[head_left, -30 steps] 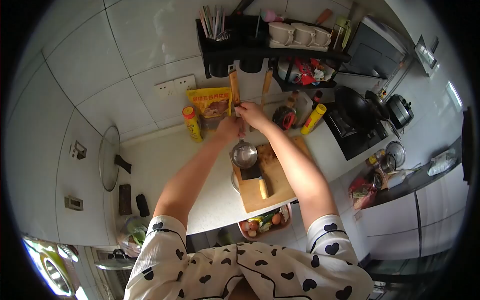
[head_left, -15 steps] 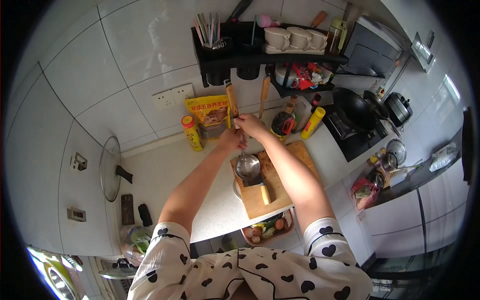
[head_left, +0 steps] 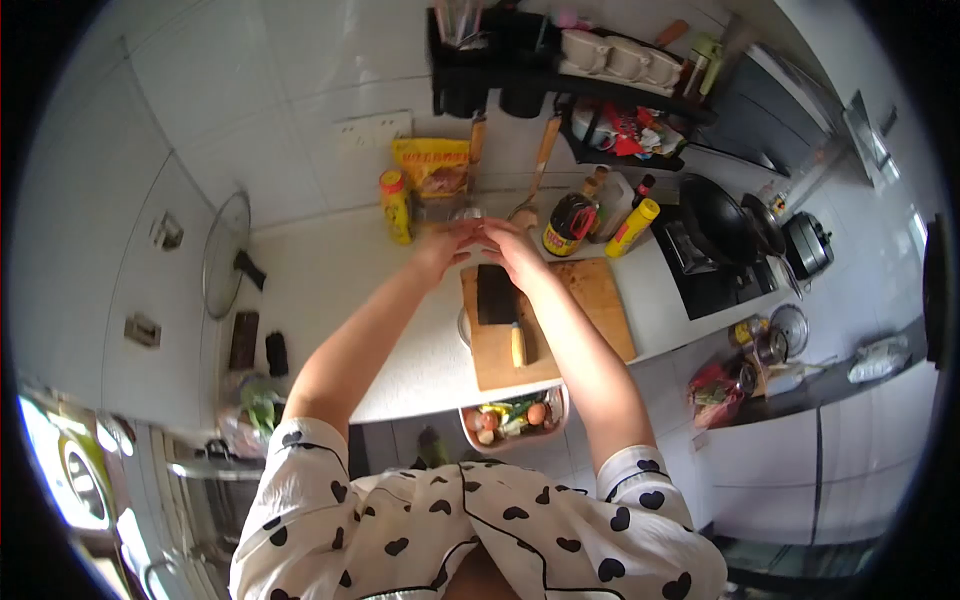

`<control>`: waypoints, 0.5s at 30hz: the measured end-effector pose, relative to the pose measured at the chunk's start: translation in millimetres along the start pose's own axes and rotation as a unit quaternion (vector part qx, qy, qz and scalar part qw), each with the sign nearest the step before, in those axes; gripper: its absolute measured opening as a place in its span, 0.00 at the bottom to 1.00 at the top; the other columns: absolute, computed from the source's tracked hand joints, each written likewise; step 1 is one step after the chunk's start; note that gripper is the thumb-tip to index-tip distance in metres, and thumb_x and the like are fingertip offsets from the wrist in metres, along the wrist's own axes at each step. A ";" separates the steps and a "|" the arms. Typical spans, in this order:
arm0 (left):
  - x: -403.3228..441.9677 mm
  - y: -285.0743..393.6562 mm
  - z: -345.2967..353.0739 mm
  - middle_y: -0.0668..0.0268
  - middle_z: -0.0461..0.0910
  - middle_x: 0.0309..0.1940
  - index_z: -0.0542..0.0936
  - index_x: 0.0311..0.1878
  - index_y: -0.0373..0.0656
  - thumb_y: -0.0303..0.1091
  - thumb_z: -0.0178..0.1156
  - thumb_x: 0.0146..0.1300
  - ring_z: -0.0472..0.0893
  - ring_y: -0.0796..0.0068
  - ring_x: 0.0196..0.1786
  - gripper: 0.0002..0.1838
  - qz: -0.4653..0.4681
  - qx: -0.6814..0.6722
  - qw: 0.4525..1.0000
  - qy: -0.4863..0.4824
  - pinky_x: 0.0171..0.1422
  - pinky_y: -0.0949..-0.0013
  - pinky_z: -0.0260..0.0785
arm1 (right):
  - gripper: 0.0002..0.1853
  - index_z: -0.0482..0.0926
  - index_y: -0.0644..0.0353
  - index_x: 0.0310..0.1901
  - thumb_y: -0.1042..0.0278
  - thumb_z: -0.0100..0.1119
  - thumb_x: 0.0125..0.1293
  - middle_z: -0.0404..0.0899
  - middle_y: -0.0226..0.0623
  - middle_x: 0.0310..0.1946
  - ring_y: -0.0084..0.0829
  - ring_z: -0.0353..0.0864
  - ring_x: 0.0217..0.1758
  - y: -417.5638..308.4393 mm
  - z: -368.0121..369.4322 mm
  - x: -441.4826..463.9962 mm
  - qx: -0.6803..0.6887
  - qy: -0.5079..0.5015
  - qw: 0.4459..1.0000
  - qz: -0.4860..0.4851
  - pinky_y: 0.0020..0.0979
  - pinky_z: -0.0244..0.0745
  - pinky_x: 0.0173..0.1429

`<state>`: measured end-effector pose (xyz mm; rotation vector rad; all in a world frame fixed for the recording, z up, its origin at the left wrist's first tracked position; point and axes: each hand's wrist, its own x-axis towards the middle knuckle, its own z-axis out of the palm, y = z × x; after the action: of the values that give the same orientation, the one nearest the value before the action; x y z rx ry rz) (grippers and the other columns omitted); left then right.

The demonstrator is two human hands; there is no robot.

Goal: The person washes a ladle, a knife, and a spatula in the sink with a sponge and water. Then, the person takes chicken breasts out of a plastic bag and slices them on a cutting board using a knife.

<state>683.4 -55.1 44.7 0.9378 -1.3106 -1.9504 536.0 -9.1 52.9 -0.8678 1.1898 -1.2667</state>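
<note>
My left hand (head_left: 445,248) is above the counter, its fingers stretched toward the right hand and nothing visible in them. Close beside it, my right hand (head_left: 510,250) also has its fingers extended, the fingertips of both hands nearly touching. Just beyond them, a metal ladle bowl (head_left: 467,213) shows in part below a wooden handle (head_left: 477,142) that hangs under the black rack. To its right hangs a second wooden-handled utensil (head_left: 546,150). Below my hands, a dark-bladed cleaver (head_left: 496,297) lies on the wooden cutting board (head_left: 580,310).
Along the wall stand a yellow bag (head_left: 432,165), a red-capped yellow bottle (head_left: 396,208), a dark sauce bottle (head_left: 570,222) and a yellow canister (head_left: 632,228). A wok (head_left: 715,215) sits on the stove. A vegetable bin (head_left: 515,418) is below the counter edge.
The ladle has left the space over the board and now hangs farther back. Both hands have let go of it and opened. The view has shifted, and the cleaver blade is uncovered.
</note>
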 end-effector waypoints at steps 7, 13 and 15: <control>-96.9 -37.8 -21.2 0.72 0.72 0.53 0.69 0.60 0.47 0.38 0.46 0.68 0.69 0.80 0.58 0.19 0.003 -0.049 0.992 0.120 0.58 0.71 0.60 | 0.16 0.71 0.59 0.54 0.68 0.47 0.66 0.77 0.30 0.44 0.20 0.74 0.46 51.2 56.6 -30.8 -0.030 -0.058 0.995 0.070 0.22 0.66 0.50; -257.0 -85.1 -61.5 0.70 0.68 0.59 0.66 0.62 0.46 0.43 0.43 0.69 0.66 0.78 0.62 0.21 0.055 -0.160 0.924 0.343 0.61 0.71 0.59 | 0.19 0.69 0.58 0.57 0.66 0.47 0.65 0.75 0.28 0.49 0.20 0.70 0.55 124.3 197.6 -117.5 -0.036 -0.194 0.973 0.118 0.26 0.59 0.56; -315.5 -109.1 -81.5 0.71 0.68 0.59 0.67 0.62 0.47 0.46 0.44 0.69 0.65 0.79 0.62 0.22 0.106 -0.186 0.896 0.389 0.62 0.70 0.58 | 0.20 0.69 0.58 0.57 0.65 0.48 0.65 0.74 0.28 0.50 0.20 0.69 0.55 140.3 248.7 -162.3 -0.050 -0.241 0.960 0.131 0.27 0.59 0.56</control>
<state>919.3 189.0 -8.9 1.1438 -0.5237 -1.3434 824.4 139.0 0.1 -0.9878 0.9408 -0.7278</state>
